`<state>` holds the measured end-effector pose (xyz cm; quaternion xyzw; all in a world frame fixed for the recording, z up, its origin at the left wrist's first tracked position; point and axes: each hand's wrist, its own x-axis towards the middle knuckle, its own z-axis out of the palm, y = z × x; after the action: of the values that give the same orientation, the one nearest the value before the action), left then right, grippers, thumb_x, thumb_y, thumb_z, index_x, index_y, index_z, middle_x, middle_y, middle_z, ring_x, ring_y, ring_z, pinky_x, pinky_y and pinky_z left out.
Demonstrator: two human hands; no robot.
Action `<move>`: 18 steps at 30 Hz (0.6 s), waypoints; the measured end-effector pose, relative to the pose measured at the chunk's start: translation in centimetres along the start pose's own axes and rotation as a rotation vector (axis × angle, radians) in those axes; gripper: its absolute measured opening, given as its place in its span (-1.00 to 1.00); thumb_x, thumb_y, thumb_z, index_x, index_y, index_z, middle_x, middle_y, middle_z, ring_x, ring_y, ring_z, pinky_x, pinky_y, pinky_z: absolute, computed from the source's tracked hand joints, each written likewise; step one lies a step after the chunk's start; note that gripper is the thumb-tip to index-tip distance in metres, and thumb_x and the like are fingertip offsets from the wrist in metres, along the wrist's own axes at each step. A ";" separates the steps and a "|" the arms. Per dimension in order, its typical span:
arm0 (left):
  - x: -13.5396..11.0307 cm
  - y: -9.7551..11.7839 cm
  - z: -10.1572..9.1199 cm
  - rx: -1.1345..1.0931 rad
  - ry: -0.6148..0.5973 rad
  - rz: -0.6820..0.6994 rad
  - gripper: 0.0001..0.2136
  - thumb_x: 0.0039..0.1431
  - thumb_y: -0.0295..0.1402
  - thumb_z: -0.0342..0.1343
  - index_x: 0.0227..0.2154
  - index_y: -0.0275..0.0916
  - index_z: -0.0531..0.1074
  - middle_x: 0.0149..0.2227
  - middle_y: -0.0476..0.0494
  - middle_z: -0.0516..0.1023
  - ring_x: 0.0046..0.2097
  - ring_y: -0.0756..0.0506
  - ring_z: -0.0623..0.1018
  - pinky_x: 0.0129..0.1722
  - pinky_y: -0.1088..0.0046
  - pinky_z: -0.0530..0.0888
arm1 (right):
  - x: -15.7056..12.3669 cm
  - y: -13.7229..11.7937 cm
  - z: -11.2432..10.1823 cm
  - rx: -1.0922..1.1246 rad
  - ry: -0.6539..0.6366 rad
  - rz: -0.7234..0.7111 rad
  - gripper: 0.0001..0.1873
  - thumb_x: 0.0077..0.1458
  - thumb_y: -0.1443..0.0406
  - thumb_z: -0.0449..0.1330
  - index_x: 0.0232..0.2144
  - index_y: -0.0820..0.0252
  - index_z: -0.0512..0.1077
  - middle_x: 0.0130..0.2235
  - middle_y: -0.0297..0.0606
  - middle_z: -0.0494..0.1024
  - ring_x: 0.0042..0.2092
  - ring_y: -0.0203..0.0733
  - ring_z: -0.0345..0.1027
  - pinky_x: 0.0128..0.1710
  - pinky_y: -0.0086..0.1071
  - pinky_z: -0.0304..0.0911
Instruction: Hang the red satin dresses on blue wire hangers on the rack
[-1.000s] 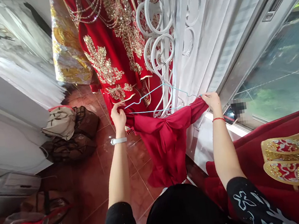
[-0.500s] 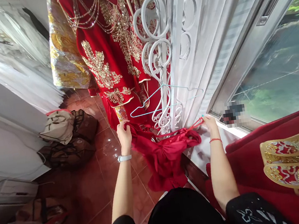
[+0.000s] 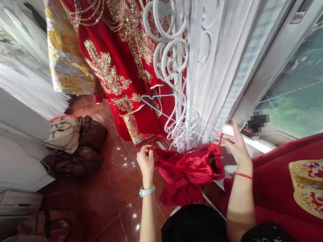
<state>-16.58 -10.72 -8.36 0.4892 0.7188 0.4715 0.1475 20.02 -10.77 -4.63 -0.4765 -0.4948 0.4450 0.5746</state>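
A dark red satin dress (image 3: pixel 190 169) hangs between my two hands in front of my body. My left hand (image 3: pixel 145 160) is closed around its top edge at the left. At the right, my right hand (image 3: pixel 238 146) holds a thin red strap (image 3: pixel 218 141) of the dress between thumb and fingers, with one finger pointing up. A light blue wire hanger (image 3: pixel 176 123) is hooked on a white scrolled metal stand (image 3: pixel 170 52). The hanger tilts, its right end low against the strap and my right fingertips; exactly how they meet is hard to make out.
Red garments with gold embroidery (image 3: pixel 110 72) hang behind the hanger. White curtains (image 3: pixel 222 41) and a sliding window (image 3: pixel 303 90) are at the right, above another red embroidered garment (image 3: pixel 322 187). Brown bags (image 3: pixel 84 147) lie on the tiled floor (image 3: pixel 100 200) at the left.
The hanger has swung, its right end dropping to my right hand and its left end rising. My right hand has turned and moved slightly right; my left hand is lower and further right.
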 end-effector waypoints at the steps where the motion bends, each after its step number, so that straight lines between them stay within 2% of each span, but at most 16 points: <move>1: -0.3 0.0 0.2 -0.018 -0.047 0.001 -0.84 0.12 -0.47 0.04 -0.28 -0.18 0.48 -0.47 0.00 0.46 -0.38 -0.08 0.45 -0.30 0.43 0.37 | -0.2 -0.5 0.1 -0.018 -0.003 -0.011 0.21 0.05 0.09 0.36 0.51 -0.11 -0.31 0.09 -0.06 0.64 0.00 0.02 0.63 -0.10 -0.12 0.59; 5: -1.3 0.2 0.7 0.028 -0.242 0.035 -0.87 0.11 -0.46 0.08 -0.29 -0.17 0.47 -0.54 0.08 0.35 -0.44 -0.05 0.40 -0.35 0.46 0.32 | -1.0 -2.2 0.4 -0.074 -0.001 -0.036 0.22 0.01 0.13 0.40 0.52 -0.02 -0.23 -0.01 -0.08 0.69 -0.02 0.04 0.64 -0.06 -0.10 0.59; 6: -1.5 0.4 0.8 0.045 -0.300 0.061 -0.81 0.12 -0.46 0.08 -0.21 -0.16 0.49 -0.54 0.09 0.33 -0.43 -0.05 0.40 -0.33 0.46 0.33 | -1.3 -2.5 0.6 -0.083 -0.013 -0.035 0.24 0.00 0.14 0.42 0.52 0.01 -0.23 -0.06 -0.10 0.71 -0.02 0.03 0.64 -0.02 -0.10 0.57; 8: -2.3 1.5 1.2 0.063 -0.420 0.147 -0.59 0.18 -0.46 0.05 0.09 -0.11 0.45 -0.49 0.09 0.37 -0.40 -0.06 0.43 -0.27 0.44 0.37 | -1.8 -3.3 1.0 -0.101 -0.057 -0.024 0.29 -0.01 0.15 0.43 0.52 0.05 -0.28 -0.14 -0.15 0.73 0.00 0.02 0.63 0.04 -0.09 0.54; 10: -3.4 3.5 2.0 0.094 -0.511 0.284 -0.40 0.23 -0.47 0.03 0.34 -0.03 0.24 -0.37 0.03 0.47 -0.29 -0.09 0.49 -0.14 0.37 0.42 | -2.5 -4.1 1.6 -0.121 -0.116 -0.007 0.30 0.02 0.16 0.42 0.51 0.05 -0.36 -0.18 -0.19 0.73 0.02 0.00 0.63 0.07 -0.07 0.52; 11: -4.0 4.7 2.6 0.122 -0.540 0.359 -0.37 0.26 -0.47 0.02 0.39 0.00 0.18 -0.29 -0.03 0.52 -0.21 -0.12 0.52 -0.06 0.32 0.43 | -2.8 -4.5 1.9 -0.132 -0.142 0.001 0.30 0.03 0.16 0.41 0.51 0.05 -0.39 -0.19 -0.21 0.73 0.02 0.00 0.63 0.08 -0.06 0.52; 14: -5.8 8.5 4.8 0.219 -0.606 0.548 -0.40 0.31 -0.49 -0.01 0.39 0.00 0.20 -0.11 -0.18 0.58 -0.02 -0.21 0.54 0.06 0.17 0.40 | -3.7 -5.3 2.8 -0.165 -0.214 0.007 0.27 0.07 0.16 0.38 0.51 0.07 -0.41 -0.16 -0.20 0.73 0.04 -0.02 0.62 0.10 -0.03 0.50; 16: -6.5 10.4 6.3 0.264 -0.634 0.602 -0.41 0.33 -0.50 -0.04 0.40 -0.05 0.18 -0.09 -0.24 0.58 0.00 -0.25 0.55 0.06 0.12 0.40 | -4.1 -5.5 3.4 -0.189 -0.244 -0.002 0.23 0.09 0.15 0.36 0.51 0.08 -0.38 -0.10 -0.16 0.72 0.04 -0.02 0.62 0.12 -0.03 0.48; 18: -6.9 11.6 7.5 0.284 -0.641 0.624 -0.40 0.33 -0.52 -0.06 0.41 -0.12 0.14 -0.10 -0.27 0.58 0.00 -0.27 0.56 0.05 0.10 0.41 | -4.1 -5.4 4.4 -0.221 -0.212 -0.036 0.19 0.13 0.15 0.32 0.51 0.08 -0.37 -0.05 -0.11 0.71 0.02 -0.03 0.63 0.12 -0.04 0.48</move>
<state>-1.65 -11.64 -4.37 0.8183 0.5127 0.2156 0.1448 15.45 -15.15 0.38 -0.4785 -0.6070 0.4252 0.4710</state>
